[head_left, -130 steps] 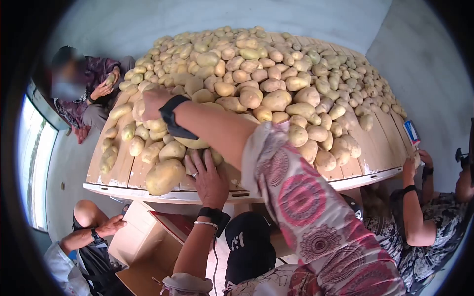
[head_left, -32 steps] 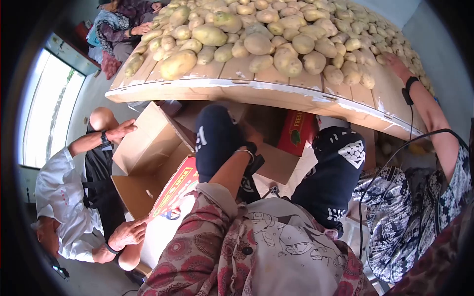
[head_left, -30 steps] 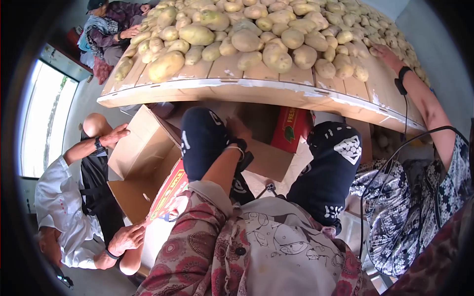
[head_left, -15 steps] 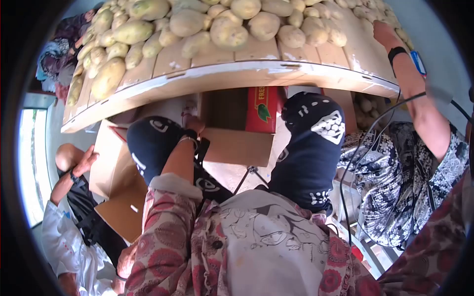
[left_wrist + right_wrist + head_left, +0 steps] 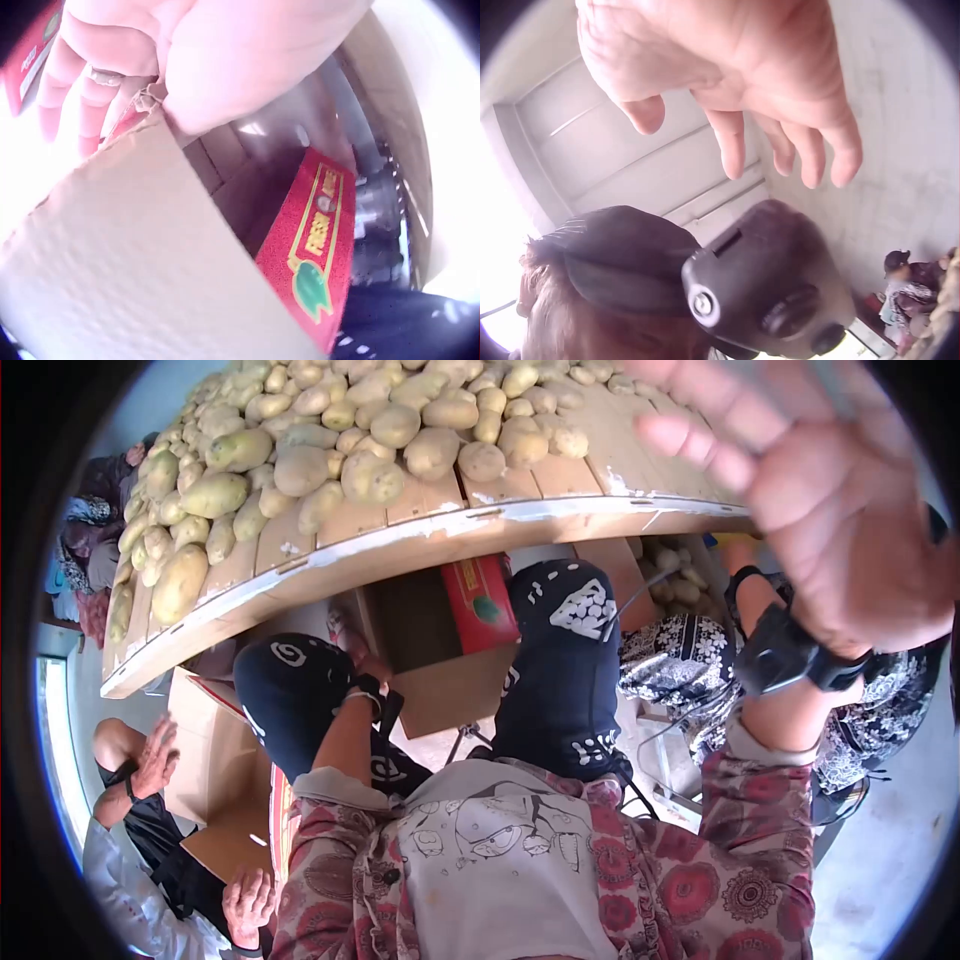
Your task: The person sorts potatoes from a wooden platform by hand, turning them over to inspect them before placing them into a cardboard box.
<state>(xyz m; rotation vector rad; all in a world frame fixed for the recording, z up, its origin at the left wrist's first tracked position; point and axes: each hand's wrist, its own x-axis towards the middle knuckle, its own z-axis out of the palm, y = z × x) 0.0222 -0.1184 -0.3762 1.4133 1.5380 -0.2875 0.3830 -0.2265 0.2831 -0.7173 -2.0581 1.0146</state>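
My left hand (image 5: 372, 668) reaches down beside my left knee, under the front of the table. In the left wrist view, its fingers and thumb hold the torn corner of a flap on a cardboard box (image 5: 142, 247). A red side (image 5: 307, 255) of the box with a green leaf and yellow lettering shows there. The box's dark inside (image 5: 410, 615) faces me in the head view. My right hand (image 5: 840, 520) is raised close to the head camera, palm showing, fingers spread, holding nothing. The right wrist view has it above a dark cap (image 5: 622, 255) and a black camera (image 5: 772, 285).
A large heap of potatoes (image 5: 300, 470) covers much of the table (image 5: 420, 510). Another cardboard box (image 5: 205, 760) stands at left beside a seated person (image 5: 150, 840). A person in black-and-white print clothes (image 5: 680, 660) sits at right. Loose potatoes (image 5: 685, 585) lie under the table. A black cable (image 5: 640, 595) crosses there.
My left hand has moved from the potatoes down to the box. My right hand has risen into view. The seated person's hand at left has lifted off the other box's flap.
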